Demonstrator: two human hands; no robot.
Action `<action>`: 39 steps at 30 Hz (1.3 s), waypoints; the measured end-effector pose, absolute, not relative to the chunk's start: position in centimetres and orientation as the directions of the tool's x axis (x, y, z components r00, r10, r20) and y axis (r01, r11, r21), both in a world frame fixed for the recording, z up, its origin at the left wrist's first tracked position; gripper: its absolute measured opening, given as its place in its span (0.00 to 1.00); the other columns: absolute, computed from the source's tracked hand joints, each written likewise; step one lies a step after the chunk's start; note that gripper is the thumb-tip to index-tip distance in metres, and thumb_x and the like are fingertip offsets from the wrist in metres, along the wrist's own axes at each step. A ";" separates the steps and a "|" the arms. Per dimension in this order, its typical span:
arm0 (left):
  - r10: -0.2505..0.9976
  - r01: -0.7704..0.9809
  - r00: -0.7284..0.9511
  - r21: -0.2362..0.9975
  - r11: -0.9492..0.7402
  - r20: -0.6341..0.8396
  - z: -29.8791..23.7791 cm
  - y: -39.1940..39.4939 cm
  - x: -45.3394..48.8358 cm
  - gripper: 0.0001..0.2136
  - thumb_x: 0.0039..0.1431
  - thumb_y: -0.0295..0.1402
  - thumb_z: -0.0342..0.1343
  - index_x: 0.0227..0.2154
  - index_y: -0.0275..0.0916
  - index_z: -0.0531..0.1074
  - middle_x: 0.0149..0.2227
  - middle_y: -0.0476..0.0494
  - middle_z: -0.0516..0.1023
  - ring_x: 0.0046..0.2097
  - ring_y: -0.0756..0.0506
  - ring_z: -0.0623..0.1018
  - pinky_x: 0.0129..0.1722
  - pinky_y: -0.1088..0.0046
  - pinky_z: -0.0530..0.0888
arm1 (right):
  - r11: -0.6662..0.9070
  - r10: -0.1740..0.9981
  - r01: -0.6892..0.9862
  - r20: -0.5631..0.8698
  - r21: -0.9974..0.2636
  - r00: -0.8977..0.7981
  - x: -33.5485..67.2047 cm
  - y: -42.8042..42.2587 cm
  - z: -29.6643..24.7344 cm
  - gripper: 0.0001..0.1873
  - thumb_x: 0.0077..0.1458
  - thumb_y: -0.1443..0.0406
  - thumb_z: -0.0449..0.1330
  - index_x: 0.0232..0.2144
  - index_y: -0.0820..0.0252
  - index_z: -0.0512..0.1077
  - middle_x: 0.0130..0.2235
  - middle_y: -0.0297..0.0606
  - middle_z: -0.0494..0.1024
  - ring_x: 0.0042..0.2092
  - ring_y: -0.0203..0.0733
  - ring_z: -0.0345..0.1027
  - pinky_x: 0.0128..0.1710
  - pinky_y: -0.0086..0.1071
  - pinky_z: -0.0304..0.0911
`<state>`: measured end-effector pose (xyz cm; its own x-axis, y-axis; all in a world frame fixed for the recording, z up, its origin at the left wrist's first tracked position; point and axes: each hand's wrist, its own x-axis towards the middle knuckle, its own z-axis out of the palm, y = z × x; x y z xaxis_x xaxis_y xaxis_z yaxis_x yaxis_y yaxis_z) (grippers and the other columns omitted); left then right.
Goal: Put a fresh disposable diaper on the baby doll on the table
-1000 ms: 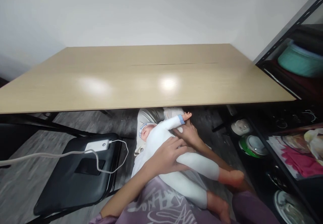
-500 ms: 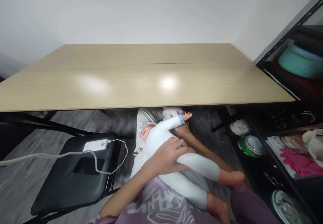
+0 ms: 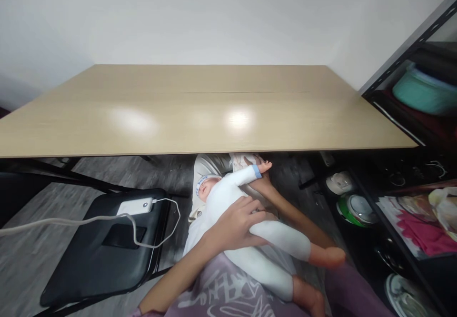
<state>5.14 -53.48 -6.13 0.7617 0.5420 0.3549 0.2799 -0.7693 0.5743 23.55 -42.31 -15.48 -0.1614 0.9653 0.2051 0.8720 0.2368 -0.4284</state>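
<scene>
A baby doll [image 3: 223, 205] in a white outfit with blue cuffs and a white headband with blue lettering lies on its back across my lap. Its head points away to the left and its bare feet toward the lower right. My left hand [image 3: 239, 224] is wrapped round the doll's upper thigh and hip, thumb below and fingers above. Beyond the doll's raised arm, my right hand [image 3: 262, 182] reaches to a pale patterned cloth [image 3: 240, 161] at my knee. The doll's arm and the table edge hide most of that hand's fingers, so their grip is unclear.
A wooden table [image 3: 200, 112] spans the front, its edge just above my knees. At left, a black folding chair [image 3: 96, 260] bears a white power bank [image 3: 137, 206] with a cable and a dark phone [image 3: 124, 236]. Shelves at right hold a teal pot [image 3: 423, 91] and pink cloth [image 3: 426, 231].
The view has shifted very slightly. My right hand has moved a little by the pale cloth. My left hand and the doll stay in place.
</scene>
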 end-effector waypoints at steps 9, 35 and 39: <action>0.538 0.289 0.771 0.565 -0.773 0.341 -5.9 -53.4 5.5 0.26 0.71 0.57 0.63 0.61 0.45 0.79 0.46 0.42 0.80 0.45 0.40 0.77 0.48 0.62 0.72 | 0.235 0.907 0.717 0.413 -0.656 0.080 30.6 -46.0 -12.2 0.30 0.68 0.65 0.53 0.69 0.57 0.71 0.68 0.54 0.73 0.69 0.58 0.69 0.70 0.57 0.69; 0.924 0.157 -0.224 0.924 0.349 -0.311 -14.1 -61.5 -5.4 0.32 0.69 0.64 0.55 0.61 0.43 0.69 0.65 0.33 0.75 0.68 0.29 0.75 0.69 0.44 0.71 | 0.796 0.606 0.521 0.389 -0.310 -0.694 23.1 -45.5 -1.2 0.20 0.63 0.61 0.71 0.55 0.58 0.77 0.52 0.47 0.81 0.54 0.57 0.75 0.52 0.47 0.76; 0.984 0.297 0.035 0.942 0.154 -0.172 -12.3 -61.3 -6.0 0.37 0.65 0.50 0.66 0.71 0.46 0.59 0.70 0.31 0.70 0.70 0.30 0.73 0.71 0.46 0.70 | 0.757 0.649 0.537 0.524 -0.372 -0.551 25.1 -47.7 1.4 0.22 0.62 0.64 0.70 0.57 0.53 0.76 0.52 0.44 0.81 0.53 0.55 0.78 0.54 0.48 0.78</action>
<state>-6.01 -61.27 -12.29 0.0349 0.9845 -0.1719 0.2967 0.1540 0.9425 25.14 -47.70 1.37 -0.5510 0.6492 0.5244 0.5371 0.7568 -0.3725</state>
